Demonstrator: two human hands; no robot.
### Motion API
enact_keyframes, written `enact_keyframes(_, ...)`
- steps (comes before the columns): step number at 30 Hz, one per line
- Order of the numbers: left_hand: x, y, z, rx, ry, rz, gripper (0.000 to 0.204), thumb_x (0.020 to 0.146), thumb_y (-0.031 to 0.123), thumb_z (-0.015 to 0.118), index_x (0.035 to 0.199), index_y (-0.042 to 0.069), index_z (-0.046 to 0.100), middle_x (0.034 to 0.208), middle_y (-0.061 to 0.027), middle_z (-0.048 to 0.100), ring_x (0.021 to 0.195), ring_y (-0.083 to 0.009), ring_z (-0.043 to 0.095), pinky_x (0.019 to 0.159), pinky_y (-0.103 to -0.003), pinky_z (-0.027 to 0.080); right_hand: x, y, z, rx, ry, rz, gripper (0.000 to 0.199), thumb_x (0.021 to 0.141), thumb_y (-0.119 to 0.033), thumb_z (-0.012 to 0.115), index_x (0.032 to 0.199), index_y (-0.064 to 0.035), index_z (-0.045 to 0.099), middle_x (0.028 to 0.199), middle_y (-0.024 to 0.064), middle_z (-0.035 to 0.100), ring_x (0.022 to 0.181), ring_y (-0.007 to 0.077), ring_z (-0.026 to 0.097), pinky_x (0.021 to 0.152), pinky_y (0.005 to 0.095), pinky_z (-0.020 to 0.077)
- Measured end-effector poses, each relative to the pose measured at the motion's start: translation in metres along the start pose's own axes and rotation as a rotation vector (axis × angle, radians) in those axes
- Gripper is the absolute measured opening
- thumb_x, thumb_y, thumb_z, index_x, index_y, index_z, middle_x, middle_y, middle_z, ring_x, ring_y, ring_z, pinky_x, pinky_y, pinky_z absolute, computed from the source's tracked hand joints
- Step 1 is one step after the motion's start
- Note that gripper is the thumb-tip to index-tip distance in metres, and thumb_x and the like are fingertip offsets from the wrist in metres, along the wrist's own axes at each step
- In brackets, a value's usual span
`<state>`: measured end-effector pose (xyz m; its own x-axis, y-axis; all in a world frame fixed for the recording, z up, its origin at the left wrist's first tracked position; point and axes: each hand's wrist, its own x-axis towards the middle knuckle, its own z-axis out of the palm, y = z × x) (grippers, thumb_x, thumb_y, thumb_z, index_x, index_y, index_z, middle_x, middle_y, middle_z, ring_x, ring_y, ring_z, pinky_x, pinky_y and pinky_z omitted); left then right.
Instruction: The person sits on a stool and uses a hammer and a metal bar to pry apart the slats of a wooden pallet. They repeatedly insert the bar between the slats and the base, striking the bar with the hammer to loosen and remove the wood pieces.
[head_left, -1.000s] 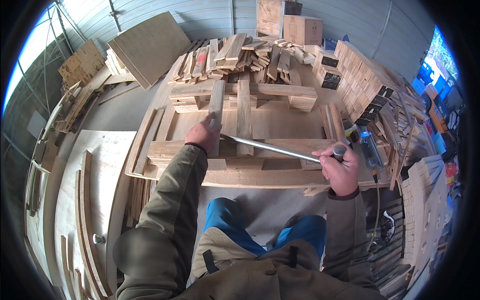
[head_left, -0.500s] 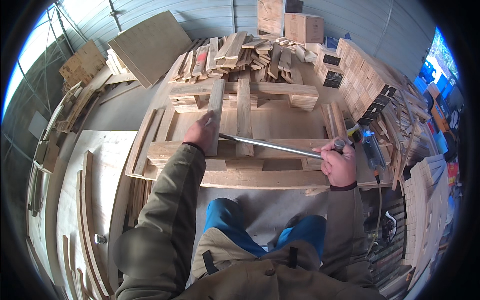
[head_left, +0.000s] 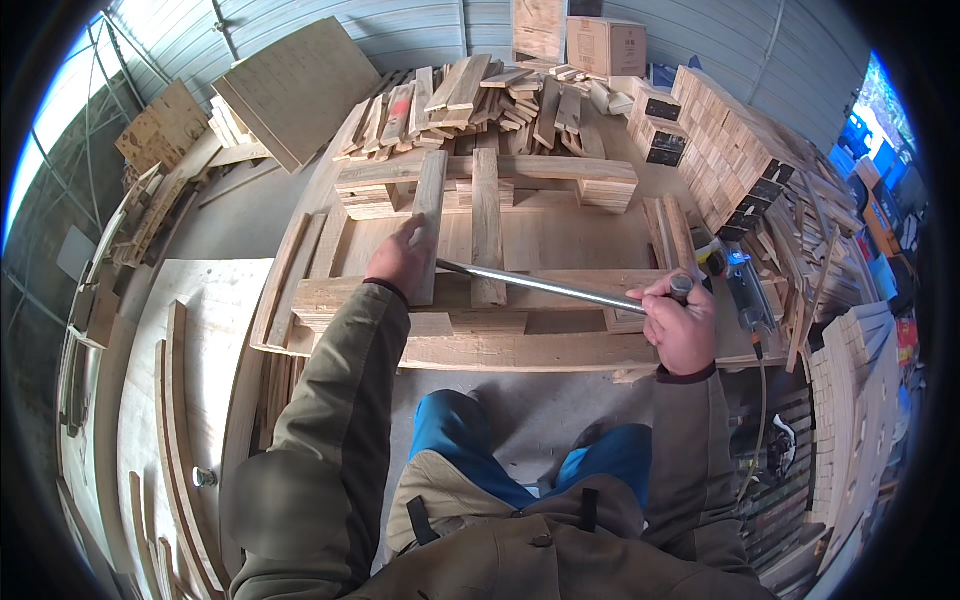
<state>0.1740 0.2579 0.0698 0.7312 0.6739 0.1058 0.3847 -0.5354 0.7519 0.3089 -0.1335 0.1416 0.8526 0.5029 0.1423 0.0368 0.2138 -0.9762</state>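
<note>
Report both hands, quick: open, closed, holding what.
Left hand: closed on the edge of a wooden slat.
Right hand: closed around a metal bar, near its end.

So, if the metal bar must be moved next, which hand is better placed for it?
Probably the right hand: its grip is closed around the metal bar, near the bar's right end. The left hand is occupied at the left slat.
</note>
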Motion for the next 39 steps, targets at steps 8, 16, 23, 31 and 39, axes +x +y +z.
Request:
enact_keyframes(8,-0.008,0.014,-0.006,0.095,-0.033,-0.015,0.071,0.093,0.048,0.069,0.154,0.017,0.051,0.134,-0.0236,0.068,0.125,-0.0394,0.065,0.105,-0.045,0.050,0.024,-0.019,0.020,-0.283,-0.019,-0.324,0.008,0.091,0.006,0.064,0.091,-0.0023,0.063,0.088,0.0083,0.074,0.065,0.0046,0.054,0.059,0.0231,0.0446)
enact_keyframes(16,-0.010,0.024,-0.013,0.208,-0.106,-0.030,0.097,0.077,0.046,0.083,0.160,0.016,0.043,0.132,-0.0242,0.069,0.122,-0.0388,0.067,0.106,-0.045,0.052,0.078,-0.012,0.051,-0.377,-0.038,-0.395,0.007,0.092,0.003,0.068,0.088,-0.0025,0.064,0.090,0.0054,0.075,0.068,0.0020,0.053,0.058,0.0209,0.0411)
enact_keyframes(23,-0.009,0.022,-0.013,0.182,-0.095,-0.009,0.096,0.075,0.040,0.080,0.160,0.015,0.043,0.124,-0.0256,0.072,0.114,-0.0392,0.070,0.101,-0.045,0.054,0.096,-0.008,0.086,-0.537,-0.069,-0.430,0.004,0.092,0.000,0.067,0.088,0.0009,0.067,0.077,-0.0019,0.066,0.067,0.0023,0.053,0.061,0.0227,0.0427)
enact_keyframes(31,-0.011,0.027,-0.015,0.147,-0.104,-0.037,0.092,0.075,0.036,0.076,0.159,0.015,0.044,0.120,-0.0270,0.072,0.112,-0.0404,0.071,0.099,-0.046,0.055,0.132,-0.008,0.099,-0.599,-0.059,-0.617,0.015,0.090,0.001,0.069,0.081,0.0003,0.057,0.065,0.0015,0.056,0.056,0.0068,0.047,0.052,0.0281,0.0399)
enact_keyframes(39,-0.008,0.022,-0.012,0.167,-0.077,-0.036,0.092,0.076,0.035,0.075,0.159,0.012,0.043,0.122,-0.0278,0.072,0.113,-0.0414,0.070,0.100,-0.046,0.055,0.127,0.052,0.069,-0.162,0.032,-0.093,0.007,0.094,-0.003,0.068,0.087,-0.0039,0.066,0.075,-0.0001,0.067,0.055,0.0034,0.050,0.047,0.0227,0.0380)
